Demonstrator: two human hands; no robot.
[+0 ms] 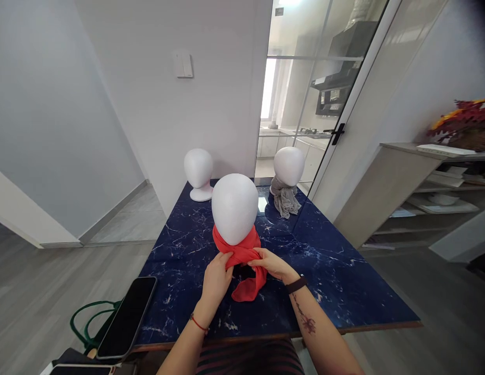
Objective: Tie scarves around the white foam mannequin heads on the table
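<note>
Red scarf (pixel 242 251): lies around the neck of the near white head form (pixel 234 207), which stands on the blue marbled bench (pixel 344 294). Layers cross at the front; the back is hidden behind the head form, so a full turn cannot be confirmed. One loose tail (pixel 247 289) drops from the right part of the wrap and curls to the left on the near side; contact with the bench surface unclear.

Progress (judgement): wrapping at the neck largely done; the front folds and tail look unsettled, with adjustment there remaining. Whether a knot is tied: cannot tell.

Hands: both at the near side of the scarf, a narrow gap between them. Left hand (pixel 216 277) holds the left front edge of the cloth in a narrow pinch, thumb uppermost. Right hand (pixel 274 264) pinches the cloth at the right front, where the tail descends. Tail lies between the hands and slightly nearer.

Further out: far left, a second head form (pixel 198 167), neck bare. Far right, a third head form (pixel 289 165) with a grey scarf (pixel 286 199) around its neck, ends bunched at the front. Near left, a dark-screened phone (pixel 128 317) at the bench edge.
</note>
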